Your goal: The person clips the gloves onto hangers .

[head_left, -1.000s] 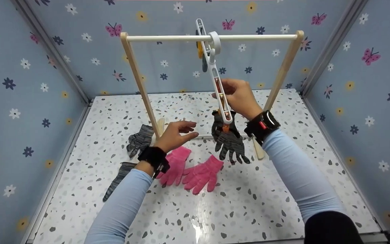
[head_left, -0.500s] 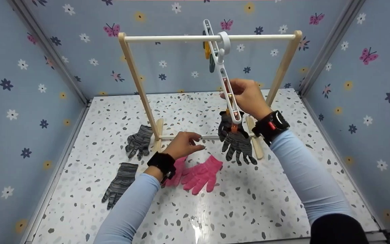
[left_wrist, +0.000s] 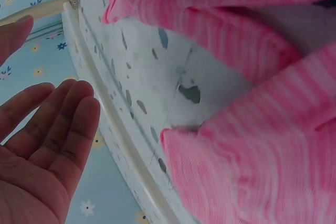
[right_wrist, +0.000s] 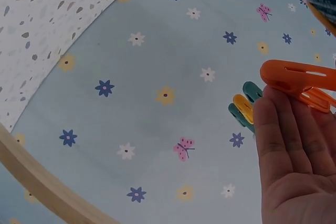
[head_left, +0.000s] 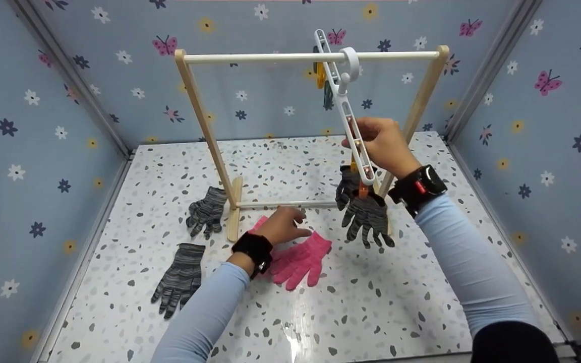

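Note:
My left hand (head_left: 284, 226) hovers over two pink knit gloves (head_left: 301, 263), fingers loosely bent and nothing in them. In the left wrist view its fingers stand apart from the pink fabric (left_wrist: 273, 145). My right hand (head_left: 384, 143) is at the near half of a white clip hanger (head_left: 345, 108), holding an orange clothespin (right_wrist: 286, 75) with its fingertips; the thumb is out of the right wrist view. Two grey-black striped gloves (head_left: 368, 218) hang from clips at the hanger's near end. Green and yellow clothespins (right_wrist: 243, 109) hang toward its far end.
The hanger hooks over the white rod (head_left: 270, 58) of a wooden stand (head_left: 205, 126). Two more striped gloves, a rear one (head_left: 207, 212) and a front one (head_left: 180, 277), lie on the speckled table (head_left: 396, 322) at left. Patterned walls enclose the back and sides.
My right hand and the hanger with its gloves have shifted right along the rod. The left hand has moved right and lower, to over the pink gloves.

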The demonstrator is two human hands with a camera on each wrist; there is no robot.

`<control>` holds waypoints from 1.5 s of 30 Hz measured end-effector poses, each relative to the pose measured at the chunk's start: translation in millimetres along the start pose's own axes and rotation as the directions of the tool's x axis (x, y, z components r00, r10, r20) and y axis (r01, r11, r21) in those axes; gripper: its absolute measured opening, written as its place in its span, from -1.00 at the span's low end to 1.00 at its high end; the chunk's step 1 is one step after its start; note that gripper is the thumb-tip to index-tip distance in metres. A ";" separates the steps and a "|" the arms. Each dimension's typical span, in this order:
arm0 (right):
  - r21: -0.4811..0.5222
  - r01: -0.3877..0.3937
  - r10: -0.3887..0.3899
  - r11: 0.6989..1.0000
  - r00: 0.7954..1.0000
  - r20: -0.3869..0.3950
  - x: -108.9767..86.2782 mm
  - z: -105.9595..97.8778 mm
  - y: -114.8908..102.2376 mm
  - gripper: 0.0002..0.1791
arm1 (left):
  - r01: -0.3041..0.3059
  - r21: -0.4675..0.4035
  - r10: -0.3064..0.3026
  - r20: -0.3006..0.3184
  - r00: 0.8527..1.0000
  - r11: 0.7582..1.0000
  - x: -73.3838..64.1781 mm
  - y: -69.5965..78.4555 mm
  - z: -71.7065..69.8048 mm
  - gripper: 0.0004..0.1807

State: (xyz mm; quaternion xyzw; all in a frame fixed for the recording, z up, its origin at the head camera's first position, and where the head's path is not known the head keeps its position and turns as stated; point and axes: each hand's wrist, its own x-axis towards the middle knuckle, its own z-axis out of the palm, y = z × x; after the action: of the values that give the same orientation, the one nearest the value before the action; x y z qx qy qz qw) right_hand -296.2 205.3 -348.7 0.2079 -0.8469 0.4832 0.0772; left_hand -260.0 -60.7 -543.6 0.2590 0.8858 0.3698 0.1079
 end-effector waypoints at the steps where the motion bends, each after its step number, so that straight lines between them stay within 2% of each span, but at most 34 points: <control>1: -0.002 -0.001 0.001 1.000 1.000 -0.002 -0.6 -2.1 0.8 -0.68 | 0.010 0.007 -0.010 0.010 1.000 1.000 0.6 -0.1 1.9 -0.49; 5: -0.038 0.008 -0.008 0.999 1.000 -0.022 -3.1 -11.1 3.8 -0.66 | 0.054 0.048 -0.057 0.051 0.997 0.997 2.6 0.9 8.9 -0.40; 9: -0.051 0.002 -0.003 0.999 1.000 -0.024 -4.9 -18.4 7.1 -0.68 | 0.080 0.083 -0.085 0.061 0.994 0.993 3.3 1.8 15.8 -0.38; 12: -0.048 -0.016 0.015 0.999 1.000 -0.024 -6.1 -22.3 9.0 -0.70 | 0.132 0.080 -0.138 0.074 0.988 0.988 1.7 3.0 20.7 -0.37; 15: -0.042 -0.034 0.033 0.999 0.999 -0.024 -7.8 -25.2 9.7 -0.70 | 0.180 0.081 -0.187 0.085 0.979 0.980 -0.4 4.3 25.4 -0.41; 17: -0.039 -0.038 0.037 0.999 0.999 -0.022 -8.5 -26.6 10.4 -0.70 | 0.204 0.081 -0.212 0.093 0.973 0.976 -1.0 4.1 29.0 -0.51; 20: -0.031 -0.045 0.045 0.998 0.999 -0.025 -9.8 -28.5 11.8 -0.68 | 0.210 0.093 -0.220 0.114 0.969 0.973 0.4 2.5 34.5 -0.63; 24: -0.041 -0.046 0.045 0.998 0.998 -0.034 -10.9 -31.4 13.8 -0.68 | 0.203 0.091 -0.213 0.130 0.968 0.975 2.7 0.5 39.8 -0.48; 27: -0.044 -0.044 0.043 0.998 0.999 -0.034 -12.2 -34.1 13.8 -0.68 | 0.202 0.093 -0.213 0.127 0.969 0.975 2.4 0.9 41.2 -0.50; 32: -0.033 -0.029 0.028 0.999 0.999 -0.027 -14.7 -37.8 12.8 -0.69 | 0.157 0.152 -0.178 0.136 0.975 0.976 2.7 4.8 40.7 -0.63; 33: -0.036 -0.025 0.025 0.999 0.999 -0.027 -15.1 -38.6 13.1 -0.69 | 0.139 0.158 -0.162 0.139 0.977 0.978 7.2 -3.0 45.0 -0.64; 37: -0.040 -0.028 0.026 0.999 0.999 -0.033 -15.9 -40.6 13.0 -0.68 | 0.116 0.190 -0.146 0.150 0.978 0.975 9.3 -1.8 46.0 -0.72; 39: -0.036 -0.037 0.036 0.999 0.999 -0.036 -15.9 -41.0 12.7 -0.68 | 0.123 0.194 -0.154 0.155 0.976 0.973 10.3 -1.9 46.9 -0.73; 40: -0.031 -0.041 0.039 0.999 0.999 -0.037 -15.9 -40.9 12.1 -0.68 | 0.132 0.199 -0.165 0.157 0.974 0.971 6.6 6.6 42.7 -0.74; 45: -0.027 -0.038 0.037 0.999 0.999 -0.036 -16.1 -41.6 12.5 -0.69 | 0.162 0.188 -0.196 0.175 0.965 0.969 7.8 7.0 42.8 -0.73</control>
State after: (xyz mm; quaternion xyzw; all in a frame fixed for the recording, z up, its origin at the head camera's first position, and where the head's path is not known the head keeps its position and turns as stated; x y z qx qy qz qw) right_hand -289.9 250.6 -342.2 0.1823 -0.8556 0.4767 0.0862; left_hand -247.5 -26.7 -568.8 0.2205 0.9195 0.2539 0.2034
